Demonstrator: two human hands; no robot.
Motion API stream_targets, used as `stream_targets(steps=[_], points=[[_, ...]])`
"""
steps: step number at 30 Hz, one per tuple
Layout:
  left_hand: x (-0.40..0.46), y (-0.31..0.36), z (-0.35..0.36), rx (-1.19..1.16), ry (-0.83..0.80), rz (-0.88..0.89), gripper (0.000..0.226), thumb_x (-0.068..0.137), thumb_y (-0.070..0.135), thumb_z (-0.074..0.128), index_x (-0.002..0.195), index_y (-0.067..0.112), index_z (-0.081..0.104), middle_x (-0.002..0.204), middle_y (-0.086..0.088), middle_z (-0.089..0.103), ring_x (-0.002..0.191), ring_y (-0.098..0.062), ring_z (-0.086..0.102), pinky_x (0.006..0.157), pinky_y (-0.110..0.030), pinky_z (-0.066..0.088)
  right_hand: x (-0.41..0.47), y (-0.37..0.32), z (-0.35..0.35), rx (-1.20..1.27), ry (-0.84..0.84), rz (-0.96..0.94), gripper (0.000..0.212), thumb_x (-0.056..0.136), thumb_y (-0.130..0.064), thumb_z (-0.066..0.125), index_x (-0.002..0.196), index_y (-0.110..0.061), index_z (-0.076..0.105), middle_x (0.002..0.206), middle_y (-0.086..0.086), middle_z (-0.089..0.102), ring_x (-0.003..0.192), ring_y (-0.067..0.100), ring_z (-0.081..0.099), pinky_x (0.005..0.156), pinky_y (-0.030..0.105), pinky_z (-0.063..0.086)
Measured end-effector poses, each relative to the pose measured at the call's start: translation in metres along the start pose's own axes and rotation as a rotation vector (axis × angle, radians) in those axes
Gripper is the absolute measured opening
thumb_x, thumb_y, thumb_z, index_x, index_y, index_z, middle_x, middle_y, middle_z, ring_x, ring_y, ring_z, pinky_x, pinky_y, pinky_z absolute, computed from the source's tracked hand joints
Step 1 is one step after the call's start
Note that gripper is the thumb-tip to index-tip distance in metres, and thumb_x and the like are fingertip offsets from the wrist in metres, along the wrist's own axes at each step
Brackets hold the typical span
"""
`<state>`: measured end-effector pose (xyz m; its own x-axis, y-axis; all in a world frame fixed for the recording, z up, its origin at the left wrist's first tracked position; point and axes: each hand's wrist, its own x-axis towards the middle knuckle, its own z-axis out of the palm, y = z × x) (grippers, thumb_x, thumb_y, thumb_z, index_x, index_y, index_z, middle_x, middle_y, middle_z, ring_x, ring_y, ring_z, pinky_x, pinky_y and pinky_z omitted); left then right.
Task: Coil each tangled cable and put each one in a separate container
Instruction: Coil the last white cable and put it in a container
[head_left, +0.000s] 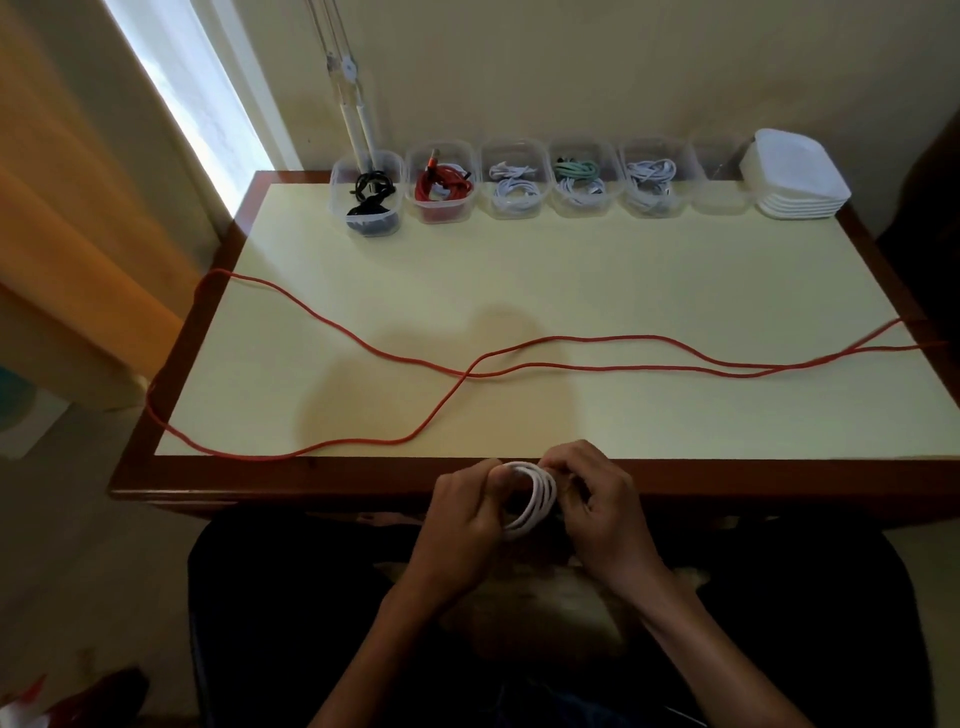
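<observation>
A white cable (535, 501) is wound into a small coil of several loops, held just off the table's near edge. My left hand (462, 525) grips the coil's left side with curled fingers. My right hand (597, 504) pinches the coil's right side near the top. A long red cable (519, 358) snakes loose across the whole table, hanging over its left and right edges. Along the back stands a row of clear containers; one (719, 176) looks empty, the others hold coiled cables: black (370, 193), red (441, 182), white (514, 182), green and white (579, 179), white (652, 179).
A stack of white lids (797, 176) sits at the back right corner. The table (675, 260) has a pale top and dark wooden rim. Two white rods (358, 119) rise from behind the black cable's container. A curtain and a window are at the left.
</observation>
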<state>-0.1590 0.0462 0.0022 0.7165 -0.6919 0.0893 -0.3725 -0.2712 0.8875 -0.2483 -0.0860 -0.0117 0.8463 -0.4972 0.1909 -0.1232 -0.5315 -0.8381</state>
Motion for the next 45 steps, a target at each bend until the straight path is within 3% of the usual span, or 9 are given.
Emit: stream_targets(steps=[6,8,13,17,21,26,31,40,45], points=[[0.003,-0.008,0.009,0.229,-0.028,0.040,0.057,0.100,0.051,0.023,0.079,0.014,0.061,0.066,0.001,0.059,0.057,-0.015,0.054,0.057,-0.043,0.044,-0.011,-0.020,-0.002,0.402,0.015,0.306,0.030,0.090,0.003,0.062,0.092,-0.024,0.076,0.086,-0.008,0.076,0.082,0.006,0.070,0.069,0.016,0.053],[0.001,-0.009,0.012,0.354,-0.039,0.029,0.060,0.099,0.055,0.016,0.081,0.017,0.058,0.066,0.002,0.059,0.056,-0.016,0.053,0.057,-0.042,0.046,-0.014,-0.021,-0.002,0.494,0.015,0.419,0.030,0.093,0.004,0.057,0.093,-0.020,0.076,0.089,-0.004,0.077,0.086,0.011,0.072,0.073,0.021,0.056],[-0.006,-0.014,0.021,0.357,-0.063,-0.060,0.065,0.096,0.058,0.011,0.089,0.018,0.062,0.074,0.003,0.064,0.063,-0.014,0.059,0.061,-0.037,0.049,-0.018,-0.021,0.007,0.649,0.012,0.661,0.032,0.104,-0.015,0.042,0.100,-0.013,0.074,0.093,0.011,0.075,0.095,0.033,0.070,0.081,0.043,0.057],[-0.005,-0.015,0.016,0.394,-0.110,-0.080,0.051,0.101,0.048,0.021,0.087,0.017,0.059,0.073,0.005,0.061,0.061,-0.011,0.056,0.058,-0.029,0.046,-0.017,-0.021,0.005,0.661,-0.078,0.714,0.059,0.094,-0.053,0.033,0.098,-0.012,0.076,0.092,0.010,0.076,0.091,0.027,0.071,0.082,0.044,0.055],[-0.006,-0.019,0.012,0.461,-0.117,-0.046,0.046,0.101,0.047,0.020,0.086,0.020,0.053,0.074,0.002,0.061,0.062,-0.017,0.056,0.057,-0.032,0.041,-0.014,-0.017,-0.002,0.690,-0.239,0.690,0.053,0.098,-0.048,0.042,0.100,-0.007,0.076,0.098,0.020,0.073,0.097,0.037,0.069,0.093,0.054,0.053],[-0.013,-0.034,0.021,0.262,-0.116,-0.052,0.053,0.098,0.058,0.019,0.081,0.017,0.049,0.069,0.002,0.055,0.060,-0.019,0.053,0.056,-0.041,0.041,-0.017,-0.010,0.002,0.836,-0.286,0.811,0.042,0.099,-0.033,0.048,0.104,0.000,0.073,0.107,0.026,0.068,0.102,0.038,0.061,0.097,0.051,0.044],[-0.019,-0.040,0.034,0.004,-0.085,-0.158,0.048,0.100,0.049,0.032,0.082,0.012,0.055,0.070,0.003,0.056,0.060,-0.006,0.050,0.058,-0.036,0.041,-0.016,-0.008,0.004,1.088,-0.214,0.972,0.029,0.086,-0.021,0.057,0.094,-0.001,0.075,0.087,0.015,0.064,0.081,0.025,0.061,0.082,0.038,0.048],[-0.021,-0.045,0.040,-0.006,-0.025,-0.231,0.053,0.100,0.054,0.030,0.088,0.013,0.062,0.071,0.002,0.061,0.062,-0.010,0.058,0.057,-0.033,0.044,-0.015,-0.020,0.002,0.467,-0.141,0.750,0.028,0.097,-0.032,0.059,0.088,-0.011,0.074,0.078,0.009,0.073,0.071,0.014,0.067,0.057,0.020,0.048],[-0.020,-0.048,0.036,0.188,0.007,-0.241,0.037,0.098,0.046,0.027,0.083,0.022,0.050,0.066,0.006,0.058,0.054,-0.008,0.056,0.049,-0.022,0.041,-0.023,-0.006,0.003,0.088,0.072,0.558,0.026,0.090,-0.041,0.065,0.075,-0.020,0.064,0.062,-0.002,0.063,0.063,0.016,0.064,0.059,0.042,0.056]])
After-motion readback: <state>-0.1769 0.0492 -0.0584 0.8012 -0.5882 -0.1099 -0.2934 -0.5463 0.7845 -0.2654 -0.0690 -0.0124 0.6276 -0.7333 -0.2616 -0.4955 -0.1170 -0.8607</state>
